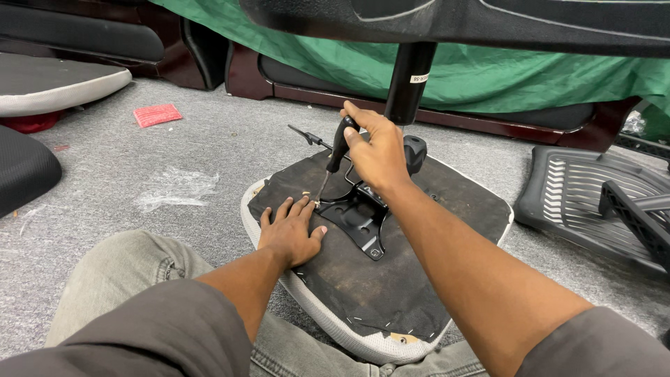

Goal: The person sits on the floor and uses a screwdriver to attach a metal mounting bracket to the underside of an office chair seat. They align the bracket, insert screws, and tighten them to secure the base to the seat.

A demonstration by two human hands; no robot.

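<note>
Grey carpet [209, 146], right hand [377, 150] gripping screwdriver [335, 157]

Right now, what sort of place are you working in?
Probably a chair repair or upholstery workshop. An upturned black-backed seat cushion lies on grey carpet, a black slatted plastic chair back lies beside it, and the right hand holds a black-handled screwdriver.
</note>
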